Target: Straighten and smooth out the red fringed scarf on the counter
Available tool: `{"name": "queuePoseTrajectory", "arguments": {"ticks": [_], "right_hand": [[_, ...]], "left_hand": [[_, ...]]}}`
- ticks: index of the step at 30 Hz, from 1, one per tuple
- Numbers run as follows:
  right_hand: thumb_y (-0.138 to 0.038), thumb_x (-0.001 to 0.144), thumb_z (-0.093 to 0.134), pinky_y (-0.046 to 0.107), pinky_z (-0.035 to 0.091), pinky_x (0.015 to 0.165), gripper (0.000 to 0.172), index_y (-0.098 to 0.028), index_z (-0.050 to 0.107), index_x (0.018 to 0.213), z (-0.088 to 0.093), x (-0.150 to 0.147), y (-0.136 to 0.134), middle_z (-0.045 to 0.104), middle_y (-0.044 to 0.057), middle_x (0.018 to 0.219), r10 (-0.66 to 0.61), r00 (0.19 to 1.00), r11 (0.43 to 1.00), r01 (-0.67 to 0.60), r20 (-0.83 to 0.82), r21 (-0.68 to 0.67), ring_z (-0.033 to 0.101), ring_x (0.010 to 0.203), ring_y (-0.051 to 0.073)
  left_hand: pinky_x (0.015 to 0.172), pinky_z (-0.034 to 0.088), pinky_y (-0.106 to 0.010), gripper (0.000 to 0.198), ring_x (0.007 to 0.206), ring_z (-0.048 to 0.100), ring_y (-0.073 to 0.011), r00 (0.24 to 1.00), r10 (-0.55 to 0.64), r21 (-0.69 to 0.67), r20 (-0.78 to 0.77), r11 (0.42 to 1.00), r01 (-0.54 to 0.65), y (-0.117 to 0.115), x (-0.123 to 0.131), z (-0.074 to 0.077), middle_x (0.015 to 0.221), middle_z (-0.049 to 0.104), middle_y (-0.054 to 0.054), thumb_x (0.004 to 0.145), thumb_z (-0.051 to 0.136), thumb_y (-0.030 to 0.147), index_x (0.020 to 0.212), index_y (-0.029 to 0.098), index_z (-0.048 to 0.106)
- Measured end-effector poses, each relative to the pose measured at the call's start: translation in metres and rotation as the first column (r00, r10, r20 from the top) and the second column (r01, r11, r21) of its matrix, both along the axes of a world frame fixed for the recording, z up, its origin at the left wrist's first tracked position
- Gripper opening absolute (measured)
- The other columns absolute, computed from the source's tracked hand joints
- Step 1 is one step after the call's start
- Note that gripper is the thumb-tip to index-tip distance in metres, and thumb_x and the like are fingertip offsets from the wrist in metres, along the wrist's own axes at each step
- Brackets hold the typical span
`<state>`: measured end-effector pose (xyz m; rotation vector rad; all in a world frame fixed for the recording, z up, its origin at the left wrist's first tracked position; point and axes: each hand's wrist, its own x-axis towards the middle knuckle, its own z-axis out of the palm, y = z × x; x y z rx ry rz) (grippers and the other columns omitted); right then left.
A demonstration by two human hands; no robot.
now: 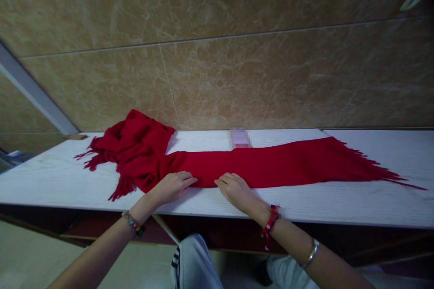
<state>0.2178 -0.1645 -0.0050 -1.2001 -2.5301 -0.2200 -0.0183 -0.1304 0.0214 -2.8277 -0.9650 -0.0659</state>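
Observation:
A red scarf (278, 165) with fringed ends lies lengthwise on a white tabletop. Its right part is spread in a long flat strip, with fringe trailing off to the right. On the left the cloth sits in a crumpled heap (135, 140), fringe hanging out at its left side. My left hand (174, 185) rests on the strip's near edge beside the heap, fingers stretched out to the right. My right hand (233, 189) touches the same edge a little farther right, fingers extended over the cloth. A short gap of red cloth separates the two hands.
A blurred small pale item (240, 138) lies behind the scarf near the wall. Brown marble-look tiles (237, 76) rise along the table's back edge. A small brown piece (75, 137) sits at the back left corner. Dark shelving (217, 230) shows under the tabletop (389, 207).

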Motion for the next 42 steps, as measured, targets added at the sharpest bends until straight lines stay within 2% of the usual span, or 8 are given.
{"name": "queuePoseTrajectory", "arguments": {"ticks": [6, 10, 14, 22, 29, 35, 39, 42], "right_hand": [[-0.015, 0.083, 0.051, 0.029, 0.036, 0.07, 0.009, -0.016, 0.059, 0.086, 0.001, -0.02, 0.013, 0.061, 0.003, 0.082, 0.035, 0.999, 0.998, -0.036, 0.028, 0.043, 0.05, 0.079, 0.017], [-0.014, 0.083, 0.05, 0.028, 0.034, 0.068, 0.011, -0.016, 0.059, 0.078, -0.001, -0.023, 0.018, 0.059, 0.003, 0.077, 0.025, 1.0, 0.997, -0.024, -0.009, 0.078, 0.049, 0.075, 0.016], [-0.015, 0.085, 0.047, 0.028, 0.033, 0.065, 0.014, -0.016, 0.058, 0.075, 0.0, -0.019, 0.015, 0.057, 0.004, 0.076, 0.08, 0.997, 0.987, -0.081, 0.011, 0.141, 0.047, 0.074, 0.016], [-0.014, 0.086, 0.046, 0.026, 0.036, 0.065, 0.014, -0.016, 0.059, 0.092, -0.002, -0.002, 0.002, 0.059, 0.003, 0.083, 0.192, 0.979, 0.977, -0.197, 0.063, 0.078, 0.048, 0.077, 0.015], [-0.014, 0.086, 0.045, 0.027, 0.04, 0.069, 0.018, -0.016, 0.061, 0.094, -0.001, 0.0, 0.001, 0.059, 0.006, 0.084, 0.209, 0.978, 0.978, -0.209, 0.024, 0.016, 0.05, 0.079, 0.016], [-0.01, 0.082, 0.045, 0.028, 0.041, 0.082, 0.024, -0.015, 0.062, 0.097, 0.007, 0.003, 0.008, 0.06, 0.007, 0.091, 0.268, 0.948, 0.949, -0.291, -0.173, -0.119, 0.051, 0.086, 0.015], [0.0, 0.078, 0.04, 0.027, 0.04, 0.085, 0.034, -0.014, 0.062, 0.1, 0.016, -0.001, 0.017, 0.059, 0.007, 0.097, 0.315, 0.938, 0.919, -0.34, -0.145, -0.202, 0.051, 0.091, 0.015], [0.003, 0.075, 0.039, 0.026, 0.04, 0.084, 0.04, -0.016, 0.061, 0.103, 0.016, -0.003, 0.032, 0.059, 0.008, 0.1, 0.281, 0.955, 0.925, -0.297, -0.099, -0.237, 0.051, 0.093, 0.015]], "left_hand": [[0.065, 0.046, -0.025, 0.024, 0.079, 0.058, -0.0171, 0.997, 0.072, 0.106, -0.034, 0.992, -0.068, -0.001, 0.01, 0.001, 0.09, 0.061, -0.007, 0.082, 0.045, 0.013, 0.102, 0.017, 0.058], [0.063, 0.045, -0.026, 0.02, 0.07, 0.055, -0.0161, 0.998, 0.055, 0.188, -0.002, 0.981, -0.054, -0.001, 0.011, -0.006, 0.078, 0.058, -0.005, 0.084, 0.042, 0.012, 0.09, 0.015, 0.06], [0.065, 0.044, -0.027, 0.02, 0.072, 0.052, -0.0164, 0.999, -0.008, 0.239, 0.038, 0.971, -0.002, 0.0, 0.007, -0.013, 0.078, 0.056, -0.006, 0.084, 0.04, 0.01, 0.086, 0.014, 0.06], [0.074, 0.043, -0.026, 0.025, 0.082, 0.051, -0.0157, 0.995, -0.092, 0.1, -0.036, 0.99, 0.095, -0.005, -0.003, -0.006, 0.088, 0.055, -0.004, 0.083, 0.04, 0.008, 0.098, 0.02, 0.056], [0.082, 0.042, -0.029, 0.042, 0.093, 0.05, -0.0177, 0.997, -0.048, -0.079, -0.052, 0.996, 0.044, -0.019, 0.004, 0.007, 0.104, 0.052, -0.005, 0.074, 0.044, 0.004, 0.111, 0.022, 0.05], [0.081, 0.04, -0.032, 0.032, 0.089, 0.047, -0.0179, 0.999, 0.004, -0.095, 0.042, 0.995, 0.0, -0.038, 0.023, -0.001, 0.101, 0.05, -0.006, 0.085, 0.039, 0.022, 0.116, 0.022, 0.048], [0.079, 0.039, -0.033, 0.034, 0.085, 0.044, -0.0183, 0.996, 0.026, -0.109, 0.09, 0.994, -0.016, -0.037, 0.024, -0.006, 0.093, 0.048, -0.006, 0.088, 0.034, 0.028, 0.12, 0.023, 0.046], [0.078, 0.038, -0.033, 0.035, 0.084, 0.042, -0.0184, 0.992, 0.01, -0.137, 0.128, 0.991, 0.008, -0.033, 0.022, -0.007, 0.091, 0.046, -0.006, 0.089, 0.031, 0.028, 0.12, 0.023, 0.047]]}}
